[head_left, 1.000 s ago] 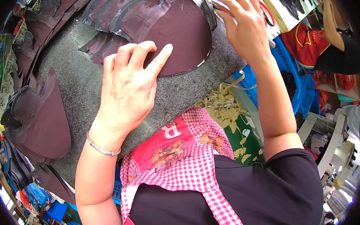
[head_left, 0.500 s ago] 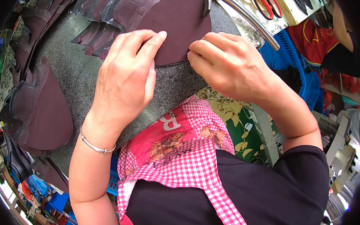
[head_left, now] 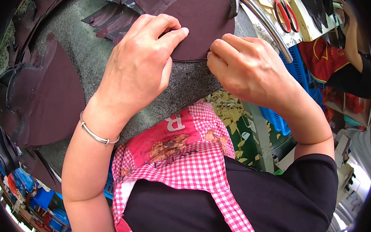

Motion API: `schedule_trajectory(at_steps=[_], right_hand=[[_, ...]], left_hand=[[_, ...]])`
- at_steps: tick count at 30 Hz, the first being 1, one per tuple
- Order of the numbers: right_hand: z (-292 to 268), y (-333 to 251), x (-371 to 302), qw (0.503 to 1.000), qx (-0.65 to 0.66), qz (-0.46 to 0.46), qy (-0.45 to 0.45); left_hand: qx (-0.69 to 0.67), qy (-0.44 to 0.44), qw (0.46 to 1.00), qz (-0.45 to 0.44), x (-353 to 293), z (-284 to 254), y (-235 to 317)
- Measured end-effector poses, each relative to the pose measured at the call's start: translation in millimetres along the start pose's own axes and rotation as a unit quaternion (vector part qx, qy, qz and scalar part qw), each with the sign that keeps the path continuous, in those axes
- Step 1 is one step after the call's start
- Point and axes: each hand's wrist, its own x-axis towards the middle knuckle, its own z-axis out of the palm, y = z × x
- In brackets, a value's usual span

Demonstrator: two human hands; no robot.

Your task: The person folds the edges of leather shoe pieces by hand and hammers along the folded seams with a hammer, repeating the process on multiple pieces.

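speckled grey worktop, toward right edge: dark brown piece with rounded near rim crosswise between left hand, half-curled over it, and right hand, nearest, bunched at rim, any pinch indiscernible.

Dark maroon flat sheet piece with a smoothly rounded lower edge, one. Broad face plain and matt; a paler, greyish streaked zone is borne toward the upper left. Laid flat over the grey speckled worktop, the curved edge turned toward the wearer. Upper end cut off by the border of the view. Lower left part covered by the left hand; lower right rim met by the curled right hand, fingertips partly hidden.
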Motion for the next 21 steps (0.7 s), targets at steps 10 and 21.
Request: schedule_trajectory(at_steps=[10,21], right_hand=[[-4.3,15.5,8.7,0.999,-0.017,0.026,-0.012],[9.6,24.5,23.4,0.971,-0.064,0.016,0.230]], left_hand=[[-0.027,0.041,0.998,0.026,1.9,6.5,-3.3],[0.025,0.070,0.996,-0.050,14.9,14.6,7.0]])
